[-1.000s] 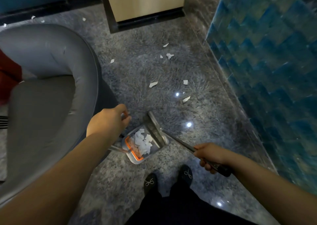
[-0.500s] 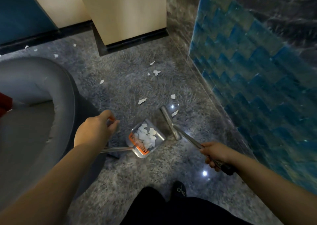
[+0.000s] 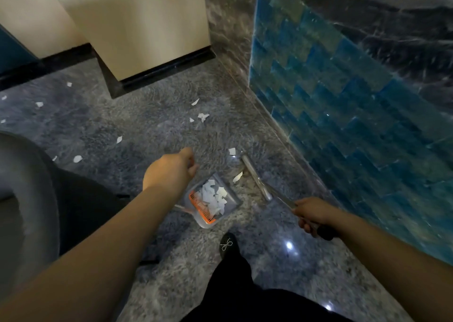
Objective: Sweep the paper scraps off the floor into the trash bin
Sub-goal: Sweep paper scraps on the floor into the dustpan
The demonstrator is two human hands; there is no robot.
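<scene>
Grey dustpan (image 3: 215, 200) of paper scraps (image 3: 212, 196), handle gripped by left hand (image 3: 169, 172), right hand (image 3: 312, 212) gripping broom (image 3: 257, 179)

floor: polished grey-blue marbled stone floor (image 3: 103, 125), glossy with bright light spots near the feet | wall: glazed blue brick-pattern tile wall (image 3: 343, 105) on the right | far side: cream rectangular cabinet with black plinth (image 3: 137, 27) | left: grey curved padded armchair (image 3: 31, 199)

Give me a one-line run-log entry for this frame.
phase: sweeping | left hand: holds dustpan, scraps inside | right hand: grips broom | nearest scrap: between broom head and pan | more scraps on floor | bin: not visible
</scene>
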